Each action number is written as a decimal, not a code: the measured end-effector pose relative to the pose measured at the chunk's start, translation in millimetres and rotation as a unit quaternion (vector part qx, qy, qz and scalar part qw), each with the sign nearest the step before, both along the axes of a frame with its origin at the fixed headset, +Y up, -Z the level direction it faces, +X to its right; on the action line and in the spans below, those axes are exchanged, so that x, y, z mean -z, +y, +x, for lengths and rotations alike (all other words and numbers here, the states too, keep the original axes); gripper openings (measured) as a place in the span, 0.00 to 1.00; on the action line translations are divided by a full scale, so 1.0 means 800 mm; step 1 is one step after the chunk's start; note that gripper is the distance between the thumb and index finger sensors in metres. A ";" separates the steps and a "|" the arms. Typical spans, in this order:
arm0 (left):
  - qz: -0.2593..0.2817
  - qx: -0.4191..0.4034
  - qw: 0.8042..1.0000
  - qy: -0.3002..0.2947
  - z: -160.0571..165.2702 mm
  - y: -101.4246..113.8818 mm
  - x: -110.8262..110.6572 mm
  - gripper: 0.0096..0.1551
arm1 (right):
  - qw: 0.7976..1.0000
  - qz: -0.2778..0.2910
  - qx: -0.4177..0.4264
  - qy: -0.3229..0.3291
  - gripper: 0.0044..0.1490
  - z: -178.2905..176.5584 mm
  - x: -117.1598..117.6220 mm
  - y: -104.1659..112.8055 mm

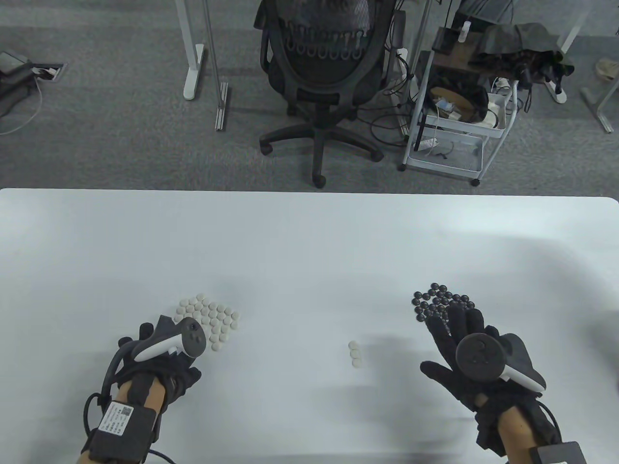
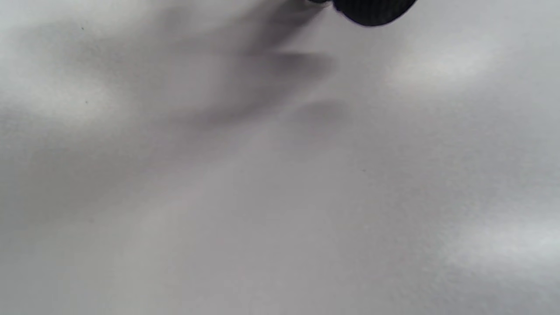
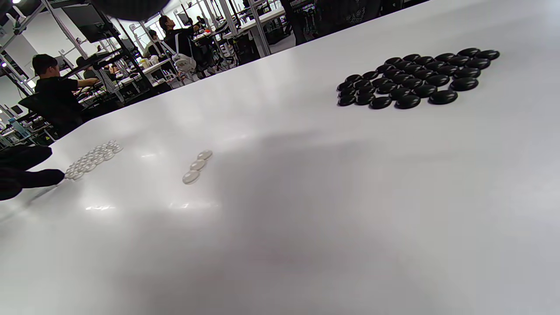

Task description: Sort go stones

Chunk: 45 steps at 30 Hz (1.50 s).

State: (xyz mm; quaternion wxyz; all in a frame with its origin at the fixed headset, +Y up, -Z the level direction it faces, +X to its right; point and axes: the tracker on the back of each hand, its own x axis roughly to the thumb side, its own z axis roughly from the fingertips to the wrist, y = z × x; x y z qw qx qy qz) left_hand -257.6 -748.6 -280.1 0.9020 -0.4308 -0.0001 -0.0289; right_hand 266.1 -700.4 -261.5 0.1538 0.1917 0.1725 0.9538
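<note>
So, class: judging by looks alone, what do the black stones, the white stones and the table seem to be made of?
Black stones: probably polished glass or hard plastic; each dome carries a sharp highlight.
White stones: the same kind of material, milky and slightly translucent in the right wrist view, glossy.
Table: a smooth white laminate-like top with a semi-gloss finish; it mirrors the ceiling lights softly.

Overhead table view; two low, close wrist views.

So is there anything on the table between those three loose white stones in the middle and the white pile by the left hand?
Nothing visible. The three white stones lie in a short row, and only bare table separates them from the white pile. The left hand sits at the pile's near-left edge, off that path.
</note>
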 end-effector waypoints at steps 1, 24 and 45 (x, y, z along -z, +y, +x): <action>0.002 0.000 1.000 0.000 0.001 0.001 0.002 0.37 | 1.000 0.000 0.000 0.000 0.55 0.000 0.000 0.000; -0.008 -0.083 0.978 -0.192 0.251 0.057 0.037 0.34 | 1.000 0.002 0.004 -0.001 0.55 0.002 0.000 0.002; -0.020 -0.030 0.955 -0.294 0.315 -0.002 -0.002 0.39 | 1.000 0.005 0.009 -0.001 0.55 0.004 -0.001 0.003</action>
